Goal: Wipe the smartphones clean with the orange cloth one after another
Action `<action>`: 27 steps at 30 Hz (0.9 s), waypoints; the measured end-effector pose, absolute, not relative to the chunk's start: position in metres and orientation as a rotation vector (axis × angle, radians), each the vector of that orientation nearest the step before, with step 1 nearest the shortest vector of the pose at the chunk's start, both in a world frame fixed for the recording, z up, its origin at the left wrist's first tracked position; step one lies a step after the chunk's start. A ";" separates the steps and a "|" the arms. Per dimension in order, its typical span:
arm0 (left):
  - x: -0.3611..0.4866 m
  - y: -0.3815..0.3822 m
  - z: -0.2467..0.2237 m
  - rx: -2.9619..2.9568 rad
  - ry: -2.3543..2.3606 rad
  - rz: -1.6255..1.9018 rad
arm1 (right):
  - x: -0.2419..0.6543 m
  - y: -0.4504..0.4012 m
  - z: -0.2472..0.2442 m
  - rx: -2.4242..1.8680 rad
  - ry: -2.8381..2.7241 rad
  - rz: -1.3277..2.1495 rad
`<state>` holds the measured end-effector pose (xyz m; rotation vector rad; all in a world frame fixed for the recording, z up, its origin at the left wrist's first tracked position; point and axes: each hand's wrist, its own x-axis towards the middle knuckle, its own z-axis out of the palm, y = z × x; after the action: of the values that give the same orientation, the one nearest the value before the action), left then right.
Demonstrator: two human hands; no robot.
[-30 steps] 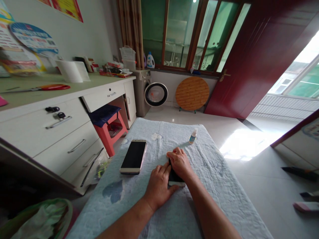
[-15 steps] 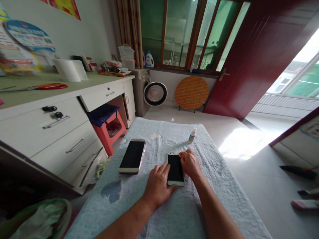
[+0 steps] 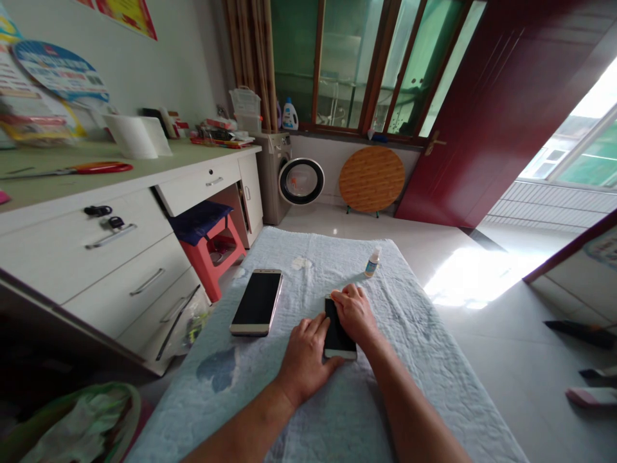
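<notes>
A white-framed smartphone [image 3: 340, 341] lies face up on the cloth-covered table, its dark screen partly hidden by my hands. My left hand [image 3: 304, 350] holds it by the left side, fingertips at the left edge and thumb along the bottom. Over the phone's top end, my right hand [image 3: 354, 310] is closed, pressing a small orange piece [image 3: 333, 296] against the screen. Most of that piece is hidden under the fingers, so its kind is unclear. A larger gold-framed smartphone [image 3: 258, 301] lies to the left. Beyond my right hand, a small spray bottle [image 3: 371, 263] stands upright.
A light blue quilted cloth [image 3: 405, 386] covers the table. To the left are a white desk [image 3: 120, 257] with drawers and a red stool [image 3: 216, 251]. A green-rimmed bin [image 3: 137, 411] is at lower left. The washing machine [image 3: 276, 173] has its door open.
My right hand has moved left across the phone's top, from its upper right corner towards the upper left, with the orange piece. My left hand stays in place.
</notes>
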<state>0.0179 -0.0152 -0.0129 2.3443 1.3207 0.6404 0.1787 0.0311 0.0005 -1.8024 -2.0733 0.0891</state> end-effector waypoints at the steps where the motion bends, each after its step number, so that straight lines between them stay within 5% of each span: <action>1: 0.018 -0.015 -0.013 2.344 1.314 0.646 | 0.176 0.032 0.000 -1.796 -2.088 0.091; 21: 0.017 -0.014 -0.019 2.337 1.319 0.676 | 0.203 0.031 -0.005 -1.856 -1.974 0.169; 27: 0.016 -0.013 -0.021 2.319 1.310 0.702 | 0.209 0.024 0.016 -1.658 -2.202 0.452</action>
<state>0.0162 -0.0132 -0.0211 2.3193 1.3096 0.7016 0.2087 0.0239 0.0159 -1.6582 -2.2020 0.4516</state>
